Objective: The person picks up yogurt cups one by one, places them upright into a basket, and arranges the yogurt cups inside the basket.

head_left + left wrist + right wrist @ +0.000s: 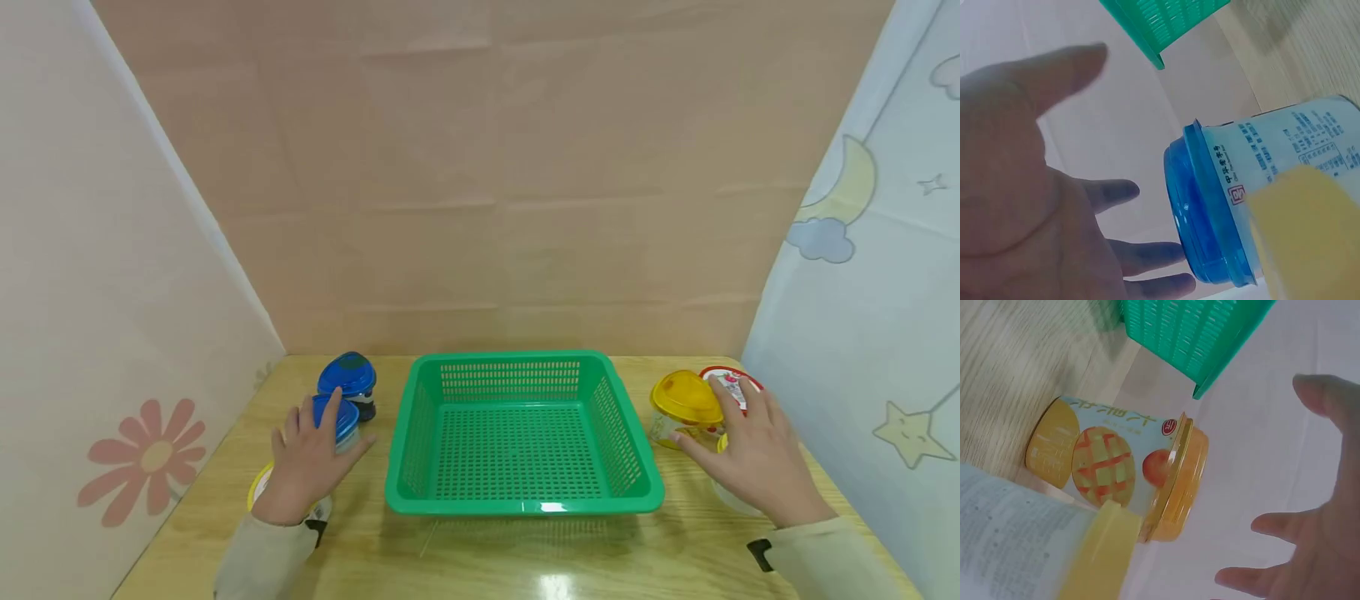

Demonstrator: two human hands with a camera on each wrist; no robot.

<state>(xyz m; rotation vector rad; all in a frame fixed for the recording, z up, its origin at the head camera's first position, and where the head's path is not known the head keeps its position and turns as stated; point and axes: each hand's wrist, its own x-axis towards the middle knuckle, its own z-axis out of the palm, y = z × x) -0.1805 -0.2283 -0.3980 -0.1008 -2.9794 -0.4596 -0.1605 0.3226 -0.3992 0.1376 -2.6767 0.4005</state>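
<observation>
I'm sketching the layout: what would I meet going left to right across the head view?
Pink flower print → left hand → green basket → yellow-lidded tub → right hand → yellow star print.

The left hand hides much of what seems a yellow-rimmed tub.

One green basket, six lidded tubs.
</observation>
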